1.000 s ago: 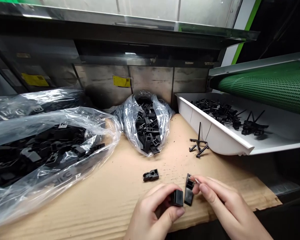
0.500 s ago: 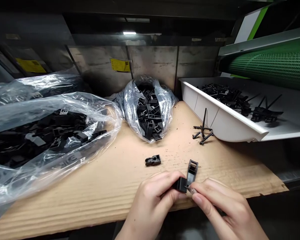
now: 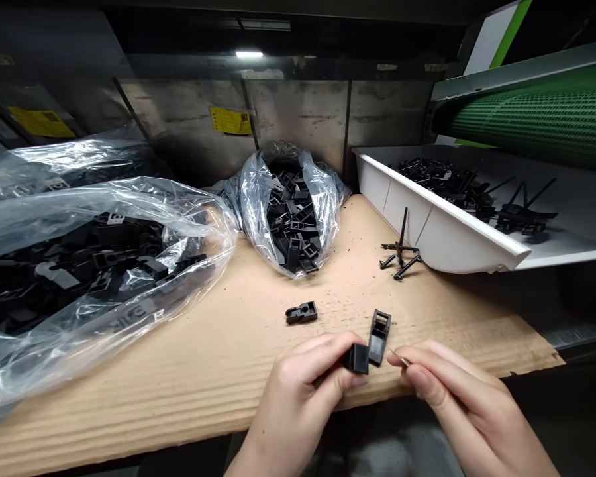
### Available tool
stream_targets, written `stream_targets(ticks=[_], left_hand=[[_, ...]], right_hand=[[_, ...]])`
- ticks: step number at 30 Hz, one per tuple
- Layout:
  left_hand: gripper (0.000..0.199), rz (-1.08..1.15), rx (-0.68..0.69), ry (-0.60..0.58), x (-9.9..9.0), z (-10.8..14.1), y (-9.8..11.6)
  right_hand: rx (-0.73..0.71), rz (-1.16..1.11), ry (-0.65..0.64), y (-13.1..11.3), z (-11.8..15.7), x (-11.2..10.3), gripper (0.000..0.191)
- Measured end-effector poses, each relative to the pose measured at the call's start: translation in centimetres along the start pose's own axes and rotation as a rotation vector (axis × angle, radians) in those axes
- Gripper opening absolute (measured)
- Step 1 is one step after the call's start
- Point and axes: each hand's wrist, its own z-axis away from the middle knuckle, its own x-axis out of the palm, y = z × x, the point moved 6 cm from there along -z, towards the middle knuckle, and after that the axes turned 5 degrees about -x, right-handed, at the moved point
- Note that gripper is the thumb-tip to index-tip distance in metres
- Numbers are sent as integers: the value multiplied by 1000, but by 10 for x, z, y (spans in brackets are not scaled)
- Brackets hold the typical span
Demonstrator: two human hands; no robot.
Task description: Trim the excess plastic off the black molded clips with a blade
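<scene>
My left hand point(image 3: 305, 387) is closed around a black plastic piece point(image 3: 359, 359), its smooth square end facing right. A small, thin metal blade point(image 3: 405, 362) is pinched between the thumb and fingers of my right hand point(image 3: 459, 397). Its tip is apart from the piece, and most of it is hidden by the fingers. Between the hands, just beyond them, a hollow black plastic part point(image 3: 379, 336) lies on the cardboard. Another small black part point(image 3: 300, 313) rests farther left, beyond my left hand.
Cardboard point(image 3: 218, 344) covers the work surface. Clear plastic bags point(image 3: 198, 192) of black parts stand at left, with a smaller bag point(image 3: 328, 199) behind. A black branched sprue point(image 3: 400, 255) lies beside the white tray point(image 3: 442, 212) of black pieces. A green mesh belt point(image 3: 536, 112) overhangs the right.
My right hand has drawn the blade away to the right from the black piece. My left hand still holds that piece, in nearly the same place. The whole view has shifted slightly.
</scene>
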Motion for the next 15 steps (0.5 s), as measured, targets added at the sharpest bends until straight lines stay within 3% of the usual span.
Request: stream_targets(ticks=[4,8,15], left_hand=[[22,-89,61,18,0,1,1],[21,-152,100,31,-1,2,2],[18,-177,122,23,1,6,2]], right_hand=[[51,-30,45,0,0,7,17],[48,-8,-10,-1,-7,19,26],[23,15,-87,-4,-14,18,28]])
